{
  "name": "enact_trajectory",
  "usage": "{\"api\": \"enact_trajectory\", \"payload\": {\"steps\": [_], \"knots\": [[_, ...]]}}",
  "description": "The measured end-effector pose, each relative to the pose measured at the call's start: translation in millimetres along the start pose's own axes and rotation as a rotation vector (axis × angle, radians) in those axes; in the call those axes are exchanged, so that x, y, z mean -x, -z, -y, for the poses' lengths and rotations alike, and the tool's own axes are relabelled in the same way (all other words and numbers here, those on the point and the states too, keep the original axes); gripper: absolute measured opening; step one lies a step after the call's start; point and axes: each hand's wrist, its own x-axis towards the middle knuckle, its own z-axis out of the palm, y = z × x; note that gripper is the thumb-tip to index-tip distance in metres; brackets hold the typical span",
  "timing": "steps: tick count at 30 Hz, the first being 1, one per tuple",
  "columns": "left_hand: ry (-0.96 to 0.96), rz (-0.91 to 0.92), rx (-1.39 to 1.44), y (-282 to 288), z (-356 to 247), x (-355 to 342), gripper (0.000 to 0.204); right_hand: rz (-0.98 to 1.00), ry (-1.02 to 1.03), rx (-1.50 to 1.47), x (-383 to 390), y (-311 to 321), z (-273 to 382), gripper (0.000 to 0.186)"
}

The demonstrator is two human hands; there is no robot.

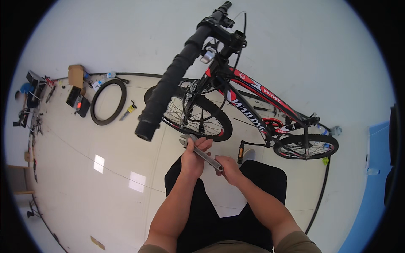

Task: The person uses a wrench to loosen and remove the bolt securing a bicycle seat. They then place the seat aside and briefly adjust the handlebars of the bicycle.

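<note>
A grey metal adjustable wrench [204,156] lies slantwise between my hands, its jaw end up at the left. Close behind the jaw, my left hand [193,163] grips it with the thumb along the shaft. At the lower end, the handle is held in my right hand [229,170], whose fingers are curled and partly hidden. Just beyond stands a black and red bicycle [247,110], upright, front wheel [226,125] nearest the wrench. Its black handlebar [177,76] reaches out toward the left above the floor. A pedal [241,152] hangs right of my hands.
A loose black tyre [93,107] lies on the pale tiled floor at the left, beside a yellow item [129,110]. Near the wall are an open cardboard box [76,77] and a black case [83,107]. Small tools [260,108] lie behind the bicycle. A blue panel [376,152] stands at the right.
</note>
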Motion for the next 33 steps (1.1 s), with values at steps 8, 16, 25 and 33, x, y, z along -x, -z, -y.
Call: {"api": "enact_trajectory", "payload": {"steps": [8,16,25,33], "knots": [[0.133,0.085,-0.215,-13,-2,10,0.063,0.231,0.165,0.25,11,-13,13,0.033],[-0.01,-0.077,-0.643,-24,-58,1,0.045,-0.021,0.161,-0.064,32,-21,28,0.023],[-0.314,-0.058,-0.642,-44,-189,-87,0.026,-0.099,0.183,-0.528,-29,-63,79,0.025],[-0.121,0.057,-0.895,-100,-179,-100,0.023,-0.207,0.235,-0.512,-50,-81,102,0.023]]}}
